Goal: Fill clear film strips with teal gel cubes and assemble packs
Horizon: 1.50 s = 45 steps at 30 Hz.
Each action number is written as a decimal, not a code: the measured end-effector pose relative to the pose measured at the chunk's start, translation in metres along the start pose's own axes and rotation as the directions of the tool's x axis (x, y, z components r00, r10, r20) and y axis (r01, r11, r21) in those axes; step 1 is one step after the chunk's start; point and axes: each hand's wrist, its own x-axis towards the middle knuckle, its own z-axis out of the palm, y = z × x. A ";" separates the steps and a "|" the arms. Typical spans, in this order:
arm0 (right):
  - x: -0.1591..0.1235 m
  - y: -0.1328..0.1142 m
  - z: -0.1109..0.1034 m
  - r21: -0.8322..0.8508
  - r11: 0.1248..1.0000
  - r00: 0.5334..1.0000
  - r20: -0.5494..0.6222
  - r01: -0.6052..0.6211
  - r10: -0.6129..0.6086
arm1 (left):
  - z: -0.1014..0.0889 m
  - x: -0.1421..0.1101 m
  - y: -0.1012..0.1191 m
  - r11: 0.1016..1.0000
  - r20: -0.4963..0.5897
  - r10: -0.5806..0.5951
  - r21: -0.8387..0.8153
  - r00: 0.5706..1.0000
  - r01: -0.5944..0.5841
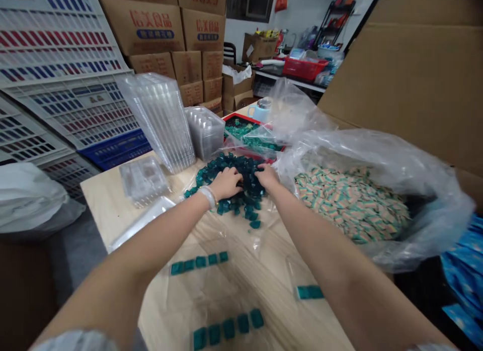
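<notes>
A heap of small dark teal wrapped sweets (241, 172) lies on the wooden table (113, 200). My left hand (226, 182), with a pale band on the wrist, rests on the heap's left side, fingers curled into the sweets. My right hand (267, 176) presses into the heap's right side, fingers bent down among them. What the fingers grip is hidden. Near me, a row of teal sweets (199, 263) sits inside a clear bag, another row (228, 328) lies lower, and a pair (309, 291) lies to the right.
A big clear bag of striped wrapped sweets (350, 202) sits right, inside a cardboard box (411, 74). Stacks of clear plastic trays (162, 119) stand behind the heap, a red tray of green sweets (249, 132) beyond. Cartons (151, 24) line the back.
</notes>
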 end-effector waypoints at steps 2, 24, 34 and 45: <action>-0.009 -0.001 -0.002 0.031 1.000 1.000 0.031 -0.001 0.000 | -0.004 -0.020 -0.010 0.995 -0.004 0.094 0.020 0.996 -0.094; -0.246 -0.004 -0.071 0.469 0.846 0.956 0.017 0.252 -0.294 | 0.017 -0.169 0.101 -0.207 0.251 -0.145 -0.954 0.957 0.219; -0.326 0.008 -0.111 0.802 0.508 0.929 0.370 -0.315 -0.009 | 0.036 -0.232 0.154 -0.351 0.239 -0.052 -0.914 0.970 0.206; -0.387 0.052 -0.162 0.308 0.946 0.992 0.036 0.102 -0.119 | 0.057 -0.256 0.215 -0.354 0.479 0.273 -0.756 0.834 0.550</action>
